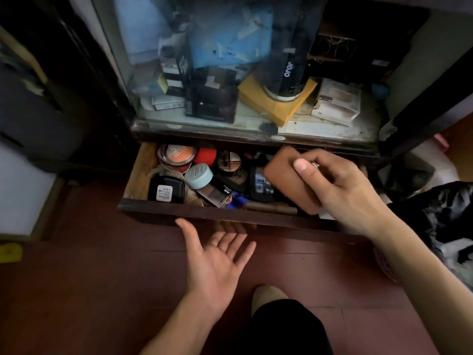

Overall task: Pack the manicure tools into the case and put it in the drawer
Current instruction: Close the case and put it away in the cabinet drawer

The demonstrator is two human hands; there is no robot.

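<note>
Case (pixel 284 172): brown, flat, with round corners. It looks closed. It is tilted and sits over the right side of the open drawer. I cannot tell if it touches the things under it.
Right hand (pixel 340 185): holds the case. The thumb is on top and the fingers curl round its right edge. One finger has a ring (pixel 315 164).
Left hand (pixel 217 265): palm up, fingers straight and spread apart. It holds nothing. Its fingertips are just below the front of the drawer.
Drawer (pixel 179 210): dark wood, pulled out, full of make-up.
In the drawer: an orange blush pot (pixel 176 155) at the back left, a red thing (pixel 206 155) beside it, a pale blue tub (pixel 198 175) in the middle and a black compact (pixel 166 189) at the front left.
Shelf above: a yellow box (pixel 258 98) with a black tube (pixel 289 73) on it, and a white box (pixel 337 101) to the right.
Floor (pixel 102 278): dark red.
Shoe (pixel 268 295): pale tip, near the bottom, by the left arm.
</note>
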